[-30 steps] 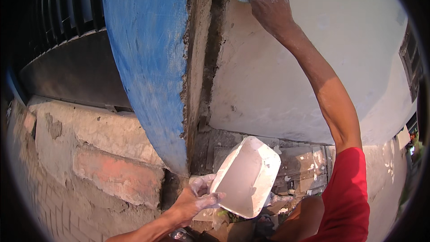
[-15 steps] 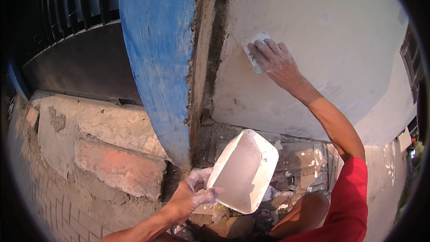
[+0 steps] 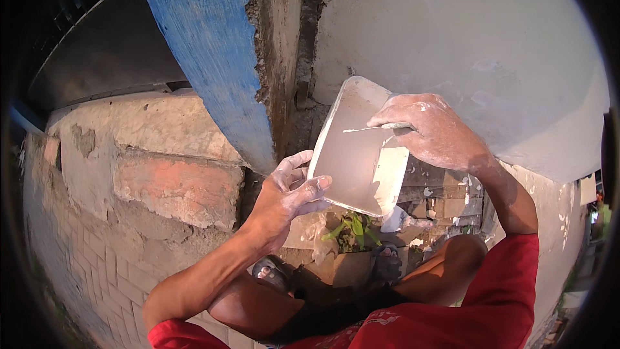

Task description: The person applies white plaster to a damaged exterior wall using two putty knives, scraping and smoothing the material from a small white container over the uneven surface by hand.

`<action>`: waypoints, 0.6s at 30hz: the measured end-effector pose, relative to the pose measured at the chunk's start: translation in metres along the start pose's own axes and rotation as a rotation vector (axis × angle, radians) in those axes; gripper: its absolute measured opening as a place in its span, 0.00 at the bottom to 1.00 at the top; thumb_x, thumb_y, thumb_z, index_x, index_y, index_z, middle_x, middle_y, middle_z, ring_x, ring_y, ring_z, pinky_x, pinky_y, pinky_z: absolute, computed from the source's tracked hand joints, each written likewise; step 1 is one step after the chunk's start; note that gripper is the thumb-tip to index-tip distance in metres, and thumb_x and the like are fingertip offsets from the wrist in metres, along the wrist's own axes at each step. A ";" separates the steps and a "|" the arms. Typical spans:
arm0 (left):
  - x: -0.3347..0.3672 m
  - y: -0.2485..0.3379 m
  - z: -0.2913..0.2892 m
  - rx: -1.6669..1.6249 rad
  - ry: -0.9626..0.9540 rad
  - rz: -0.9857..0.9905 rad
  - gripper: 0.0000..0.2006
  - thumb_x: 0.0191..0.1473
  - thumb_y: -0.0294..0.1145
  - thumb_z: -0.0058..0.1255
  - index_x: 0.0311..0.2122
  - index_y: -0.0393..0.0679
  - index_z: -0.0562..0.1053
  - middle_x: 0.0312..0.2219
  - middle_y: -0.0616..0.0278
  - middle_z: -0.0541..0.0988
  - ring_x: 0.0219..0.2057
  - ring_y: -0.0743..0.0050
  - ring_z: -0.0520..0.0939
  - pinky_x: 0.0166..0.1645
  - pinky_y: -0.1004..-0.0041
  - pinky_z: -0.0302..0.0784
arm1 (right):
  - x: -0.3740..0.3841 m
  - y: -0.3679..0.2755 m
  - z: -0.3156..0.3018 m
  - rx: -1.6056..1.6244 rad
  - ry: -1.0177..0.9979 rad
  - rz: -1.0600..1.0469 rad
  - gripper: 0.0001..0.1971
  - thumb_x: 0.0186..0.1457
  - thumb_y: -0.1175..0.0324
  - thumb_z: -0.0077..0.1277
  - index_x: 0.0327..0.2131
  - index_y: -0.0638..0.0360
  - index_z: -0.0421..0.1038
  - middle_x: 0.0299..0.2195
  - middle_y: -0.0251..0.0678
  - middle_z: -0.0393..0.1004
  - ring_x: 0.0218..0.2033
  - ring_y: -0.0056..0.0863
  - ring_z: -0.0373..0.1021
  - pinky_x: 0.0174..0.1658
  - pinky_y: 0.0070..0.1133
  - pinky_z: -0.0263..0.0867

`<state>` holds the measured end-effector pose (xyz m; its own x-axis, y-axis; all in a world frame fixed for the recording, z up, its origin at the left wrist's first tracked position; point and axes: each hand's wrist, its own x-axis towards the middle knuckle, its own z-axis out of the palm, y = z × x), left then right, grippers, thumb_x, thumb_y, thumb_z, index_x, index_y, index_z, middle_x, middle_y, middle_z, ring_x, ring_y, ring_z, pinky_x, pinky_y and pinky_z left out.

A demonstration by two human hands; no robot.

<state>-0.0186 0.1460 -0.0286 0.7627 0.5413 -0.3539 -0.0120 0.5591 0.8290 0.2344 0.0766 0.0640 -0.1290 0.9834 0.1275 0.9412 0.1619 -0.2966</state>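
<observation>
My left hand (image 3: 286, 189), whitened on the fingers, grips a white plastic tub (image 3: 392, 169) by its near-left rim, thumb on top. The tub is tilted and coated inside with pale, putty-like paste. Over its far right side, my right hand (image 3: 434, 130) pinches a thin flat putty scraper (image 3: 381, 127), seen almost edge-on. The scraper sits above the tub's opening; whether it touches the paste I cannot tell. White smears cover the knuckles of my right hand. Beyond stands a pale wall (image 3: 452, 32) with a smooth coat and a few whiter patches.
A blue pillar (image 3: 200, 39) with a rough broken edge rises left of the wall. Past it are a dark gate (image 3: 103, 52) and a concrete ledge with a reddish block (image 3: 177, 187). A small green plant (image 3: 353, 229) and paint-flecked boards (image 3: 442, 197) lie below the tub.
My right hand has left the wall with the scraper and come down to the tub. My left hand has raised the tub, and the view has tipped downward.
</observation>
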 end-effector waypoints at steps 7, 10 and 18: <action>0.014 -0.002 0.010 -0.007 -0.017 0.137 0.34 0.52 0.32 0.63 0.60 0.36 0.60 0.47 0.55 0.73 0.49 0.69 0.76 0.50 0.68 0.77 | 0.011 0.001 0.062 -0.313 -0.055 -0.042 0.06 0.44 0.79 0.52 0.28 0.67 0.76 0.30 0.46 0.77 0.33 0.40 0.76 0.36 0.33 0.72; 0.018 -0.003 0.012 -0.033 -0.018 0.114 0.34 0.52 0.30 0.63 0.60 0.35 0.59 0.48 0.54 0.72 0.49 0.69 0.75 0.50 0.69 0.77 | -0.005 -0.012 0.064 -0.233 -0.084 -0.261 0.05 0.44 0.79 0.53 0.28 0.67 0.76 0.30 0.45 0.76 0.37 0.39 0.74 0.36 0.30 0.72; 0.010 -0.008 -0.004 0.000 0.079 -0.028 0.31 0.55 0.38 0.61 0.59 0.37 0.61 0.52 0.55 0.71 0.53 0.66 0.74 0.57 0.62 0.75 | 0.004 -0.003 -0.042 0.107 -0.155 0.025 0.23 0.44 0.83 0.50 0.45 0.50 0.79 0.41 0.33 0.78 0.46 0.32 0.71 0.48 0.29 0.70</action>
<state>-0.0134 0.1496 -0.0412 0.7091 0.5737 -0.4100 0.0083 0.5746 0.8184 0.2447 0.0762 0.1050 -0.1601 0.9868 -0.0260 0.9072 0.1367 -0.3978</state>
